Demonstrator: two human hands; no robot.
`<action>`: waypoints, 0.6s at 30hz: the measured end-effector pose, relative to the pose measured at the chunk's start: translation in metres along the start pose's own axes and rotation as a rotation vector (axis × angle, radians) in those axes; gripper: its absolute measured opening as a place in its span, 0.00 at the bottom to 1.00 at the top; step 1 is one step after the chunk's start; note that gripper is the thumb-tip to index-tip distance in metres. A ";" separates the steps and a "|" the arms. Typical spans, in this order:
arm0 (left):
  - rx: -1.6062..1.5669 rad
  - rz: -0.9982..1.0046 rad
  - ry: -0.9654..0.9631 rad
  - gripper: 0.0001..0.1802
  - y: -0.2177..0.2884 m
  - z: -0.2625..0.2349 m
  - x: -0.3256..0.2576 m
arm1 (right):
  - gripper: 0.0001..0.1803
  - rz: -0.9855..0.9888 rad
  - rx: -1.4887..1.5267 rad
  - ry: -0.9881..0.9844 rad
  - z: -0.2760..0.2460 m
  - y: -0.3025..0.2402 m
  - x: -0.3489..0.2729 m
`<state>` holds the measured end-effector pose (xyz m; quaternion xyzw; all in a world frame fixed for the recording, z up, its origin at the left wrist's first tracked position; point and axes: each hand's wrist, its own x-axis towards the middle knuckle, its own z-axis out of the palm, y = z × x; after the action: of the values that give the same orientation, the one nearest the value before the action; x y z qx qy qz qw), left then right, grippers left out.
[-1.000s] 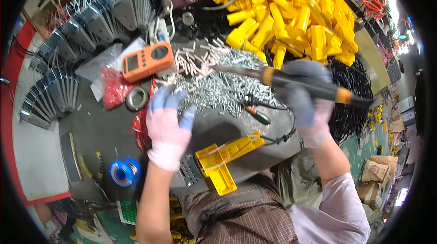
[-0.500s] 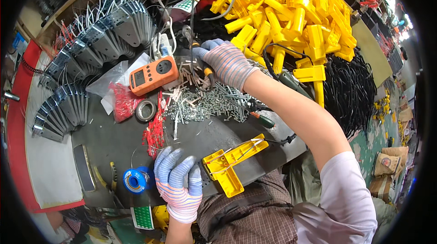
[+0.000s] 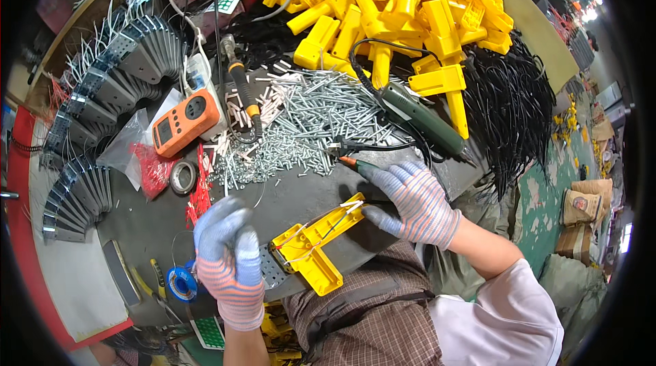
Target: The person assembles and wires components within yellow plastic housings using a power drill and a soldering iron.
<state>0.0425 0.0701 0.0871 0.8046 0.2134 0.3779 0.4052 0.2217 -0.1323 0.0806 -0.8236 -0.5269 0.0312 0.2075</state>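
Note:
In front of me lies an opened yellow plastic T-shaped housing [image 3: 318, 272], with thin wires running inside it. A perforated metal plate [image 3: 273, 272] shows at its left end. My left hand [image 3: 231, 267], in a striped glove, hovers left of the housing, fingers half bent and apart; nothing shows in it. My right hand [image 3: 415, 207], gloved too, is open at the housing's far right end, thumb close to the white wire ends. Its forefinger overlaps a green-handled screwdriver [image 3: 355, 164]; whether it touches is unclear. A soldering iron [image 3: 242, 89] rests behind, in a coiled holder.
Behind lie loose screws [image 3: 328, 106], an orange meter [image 3: 186, 122] and a green electric screwdriver [image 3: 424, 120]. Yellow housings [image 3: 410, 4] pile up at the back, black cables [image 3: 509, 106] at right, metal brackets [image 3: 147, 45] at left. A blue solder spool [image 3: 182, 284] sits by my left hand.
My right hand has come back from beside the soldering iron to the housing's right end. My left hand has bent its fingers more. The whole view has shifted.

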 end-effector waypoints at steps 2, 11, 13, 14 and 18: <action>-0.136 -0.032 -0.088 0.08 0.007 0.012 0.012 | 0.21 0.042 -0.030 -0.068 -0.004 0.005 -0.008; 0.171 0.171 -0.824 0.16 0.016 0.068 0.040 | 0.13 -0.175 -0.175 0.312 0.008 0.021 -0.013; 0.255 0.128 -0.958 0.15 0.029 0.077 0.043 | 0.12 -0.181 -0.154 0.307 0.008 0.018 -0.011; 0.337 0.085 -1.094 0.14 0.031 0.079 0.044 | 0.12 -0.185 -0.136 0.301 0.007 0.018 -0.011; 0.318 0.184 -0.946 0.15 0.015 0.064 0.032 | 0.12 -0.200 -0.200 0.284 -0.011 0.031 -0.011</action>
<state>0.1130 0.0514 0.0884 0.9550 -0.0104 -0.0310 0.2948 0.2467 -0.1564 0.0777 -0.7797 -0.5720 -0.1587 0.1991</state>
